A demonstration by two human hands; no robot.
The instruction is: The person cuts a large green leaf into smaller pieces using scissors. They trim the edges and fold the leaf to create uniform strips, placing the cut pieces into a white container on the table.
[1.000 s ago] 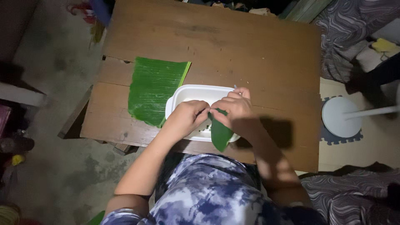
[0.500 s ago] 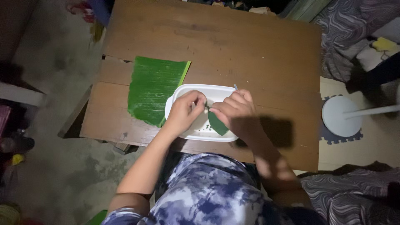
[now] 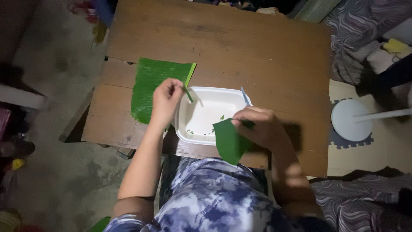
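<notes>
A white plastic tub (image 3: 201, 135) stands near the front edge of the brown wooden table (image 3: 240, 47), with a few green scraps inside. My left hand (image 3: 165, 101) hovers over the tub's left rim and pinches a thin green strip (image 3: 188, 93). My right hand (image 3: 262, 126) is at the tub's right front corner, gripping a cut piece of green leaf (image 3: 229, 141) that hangs over the table edge. A thin pale-blue stick (image 3: 243, 95) pokes up behind my right hand. A large banana leaf (image 3: 152, 88) lies flat left of the tub.
A white round stand base (image 3: 349, 120) with a pole sits on the floor at right, on a grey foam mat. Patterned fabric (image 3: 360, 202) lies at right and lower right. Grey floor at left, with dark clutter along the left edge.
My hands have parted: the left one moved up and left with a thin torn strip, the right one moved right and down with the leaf piece, leaving the tub's inside in view.
</notes>
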